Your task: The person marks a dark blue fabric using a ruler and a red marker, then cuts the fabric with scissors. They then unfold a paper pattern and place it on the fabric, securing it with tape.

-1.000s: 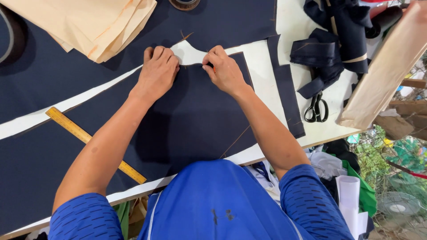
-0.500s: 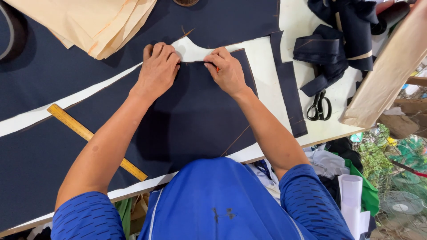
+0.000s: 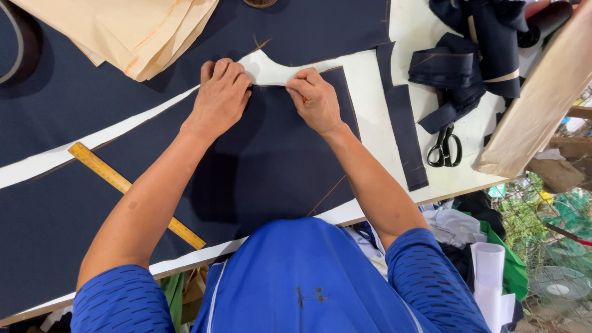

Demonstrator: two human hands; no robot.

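White bench (image 3: 376, 92) carried a navy fabric panel (image 3: 271, 160) at centre, soft and limp, best pinned at its top edge. Left hand (image 3: 219, 98) pressed flat, unclenched; right hand (image 3: 317, 102) pinched something orange. Scissors (image 3: 445, 148) lay at three o'clock, ruler (image 3: 132, 192) at eight.

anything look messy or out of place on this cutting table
Nothing looks damaged. Both hands, left hand and right hand, press the navy fabric panel flat. The wooden ruler lies slantwise, and the scissors sit near the table edge beside heaped navy strips.
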